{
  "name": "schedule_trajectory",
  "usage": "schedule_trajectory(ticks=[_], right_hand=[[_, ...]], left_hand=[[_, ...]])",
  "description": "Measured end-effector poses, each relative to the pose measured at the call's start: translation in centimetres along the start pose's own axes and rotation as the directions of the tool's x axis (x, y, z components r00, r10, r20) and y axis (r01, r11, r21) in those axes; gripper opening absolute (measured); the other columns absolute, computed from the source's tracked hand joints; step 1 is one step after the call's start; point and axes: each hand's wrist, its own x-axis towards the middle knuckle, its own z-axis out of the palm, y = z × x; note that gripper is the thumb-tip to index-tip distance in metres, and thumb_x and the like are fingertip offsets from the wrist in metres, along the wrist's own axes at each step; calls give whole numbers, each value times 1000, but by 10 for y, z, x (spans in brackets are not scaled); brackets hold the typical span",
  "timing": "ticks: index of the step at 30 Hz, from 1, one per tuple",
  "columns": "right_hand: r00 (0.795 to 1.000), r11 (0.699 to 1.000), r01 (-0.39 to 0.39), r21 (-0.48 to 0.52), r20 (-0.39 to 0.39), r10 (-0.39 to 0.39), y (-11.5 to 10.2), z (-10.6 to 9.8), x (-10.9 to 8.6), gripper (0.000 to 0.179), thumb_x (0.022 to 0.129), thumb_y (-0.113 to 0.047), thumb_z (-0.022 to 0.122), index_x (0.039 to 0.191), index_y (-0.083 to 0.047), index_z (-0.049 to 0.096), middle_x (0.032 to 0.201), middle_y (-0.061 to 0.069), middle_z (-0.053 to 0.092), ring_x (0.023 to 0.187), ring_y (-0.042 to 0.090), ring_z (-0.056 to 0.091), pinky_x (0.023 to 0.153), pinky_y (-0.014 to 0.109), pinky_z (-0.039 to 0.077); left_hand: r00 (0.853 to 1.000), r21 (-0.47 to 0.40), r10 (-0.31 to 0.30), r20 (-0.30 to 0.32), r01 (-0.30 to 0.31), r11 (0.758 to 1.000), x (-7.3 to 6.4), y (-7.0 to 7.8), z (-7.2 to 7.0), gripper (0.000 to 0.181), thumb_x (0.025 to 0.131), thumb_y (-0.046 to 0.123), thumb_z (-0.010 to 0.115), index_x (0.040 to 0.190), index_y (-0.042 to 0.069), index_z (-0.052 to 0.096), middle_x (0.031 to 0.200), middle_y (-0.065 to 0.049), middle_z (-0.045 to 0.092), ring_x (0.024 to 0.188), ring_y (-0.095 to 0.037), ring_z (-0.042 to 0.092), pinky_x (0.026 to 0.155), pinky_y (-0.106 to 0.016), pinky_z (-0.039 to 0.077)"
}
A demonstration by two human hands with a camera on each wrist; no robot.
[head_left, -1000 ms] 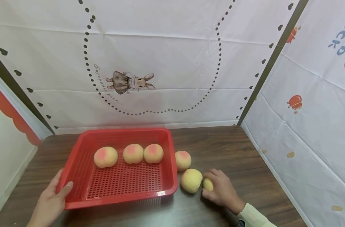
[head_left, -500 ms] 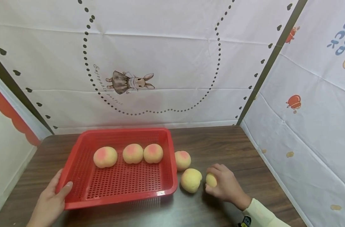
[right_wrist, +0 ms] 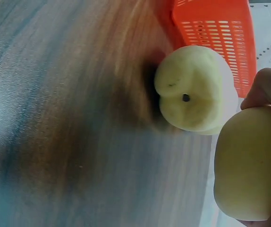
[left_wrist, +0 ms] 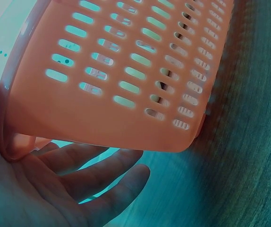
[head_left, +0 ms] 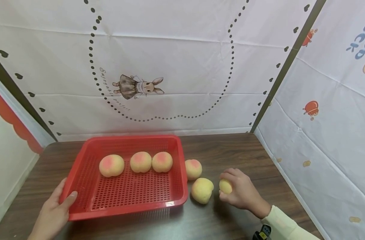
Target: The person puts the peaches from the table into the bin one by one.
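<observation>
My left hand (head_left: 54, 213) grips the near left corner of a red plastic basket (head_left: 131, 210), thumb over the rim; in the left wrist view its fingers (left_wrist: 112, 170) reach beneath the slotted basket wall (left_wrist: 79, 113). My right hand (head_left: 242, 191) holds a yellow peach (head_left: 225, 186), which shows large in the right wrist view (right_wrist: 251, 165). Left of that hand, a second yellow peach (head_left: 202, 191) lies on the table with its stem hole (right_wrist: 186, 98) showing. A pink-tipped peach (head_left: 193, 169) sits against the basket's right side. Inside the basket are three peaches (head_left: 111, 165) in a row.
The dark wood table (head_left: 230, 150) runs back to a white printed cloth (head_left: 176, 66). Another white cloth (head_left: 329, 133) hangs along the right edge. A pale panel with a red scalloped border (head_left: 12, 123) stands on the left.
My right hand has moved a little to the right and up with its peach, away from the yellow peach on the table. The left hand and basket stay put.
</observation>
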Motion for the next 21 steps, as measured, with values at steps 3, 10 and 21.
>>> schedule_trajectory(ticks=[3, 10, 21], right_hand=[[1000, 1000, 8, 6, -3, -8, -1, -4, 3, 34, 61, -23, 86, 93, -21, 74, 100, -7, 69, 84, 7, 56, 62, 19, 46], [998, 998, 56, 16, -1, -56, -4, -12, 12, 35, 63, -25, 85, 95, -20, 75, 103, -7, 70, 85, 8, 58, 63, 20, 48], [981, 979, 195, 58, 14, -196, -19, -15, 38, 34, 66, -26, 83, 98, -19, 75, 105, -5, 71, 86, 9, 58, 63, 19, 44]], left_hand=[[1000, 2, -5, -4, 5, 1000, -1, 2, -1, 81, 112, 38, 41, 165, 15, -16, 158, -40, 27, 126, -49, 57, 87, -51, 64], [1000, 5, 2, 2, -2, 1000, -2, 3, -1, 81, 112, 38, 41, 165, 14, -16, 159, -40, 25, 131, -52, 51, 94, -56, 61], [1000, -8, 2, -10, -2, 1000, -2, 5, 1, 81, 112, 35, 42, 164, 14, -17, 162, -39, 22, 135, -54, 47, 96, -57, 60]])
